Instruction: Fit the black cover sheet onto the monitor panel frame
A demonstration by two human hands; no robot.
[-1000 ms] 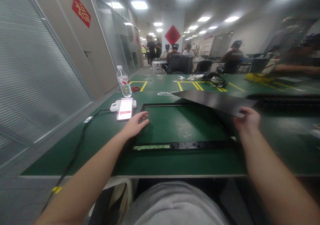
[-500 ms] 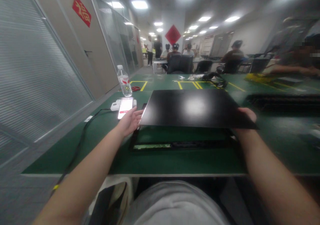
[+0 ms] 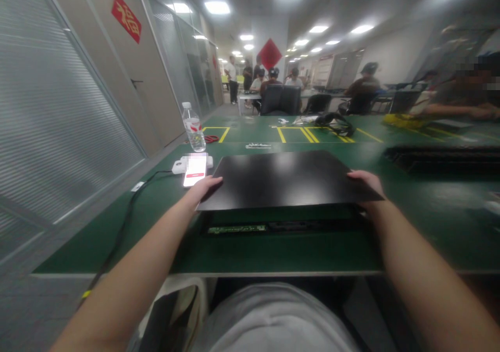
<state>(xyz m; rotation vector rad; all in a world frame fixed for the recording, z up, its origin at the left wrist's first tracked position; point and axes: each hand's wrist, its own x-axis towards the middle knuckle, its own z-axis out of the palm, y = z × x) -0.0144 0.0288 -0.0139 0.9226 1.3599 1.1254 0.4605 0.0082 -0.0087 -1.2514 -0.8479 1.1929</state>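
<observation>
A flat black panel [image 3: 281,180] is held level above the green table [image 3: 273,258], between both hands. My left hand [image 3: 205,188] grips its left edge, thumb on top and fingers hidden underneath. At the right edge my right hand [image 3: 367,185] holds it the same way, thumb over the top. Under the panel lies a dark frame, mostly hidden, with a green circuit board strip [image 3: 236,229] along its near side.
A lit phone [image 3: 195,171] leans by a white power strip [image 3: 178,165] on the left. Behind them stand a water bottle [image 3: 194,128] and red scissors [image 3: 211,139]. Black cables [image 3: 338,124] lie at the back; long black parts [image 3: 441,159] and a person's arms are at right.
The panel has moved left and a little nearer to me, uncovering small white pieces behind it. My left hand, earlier open at its edge, has closed on it.
</observation>
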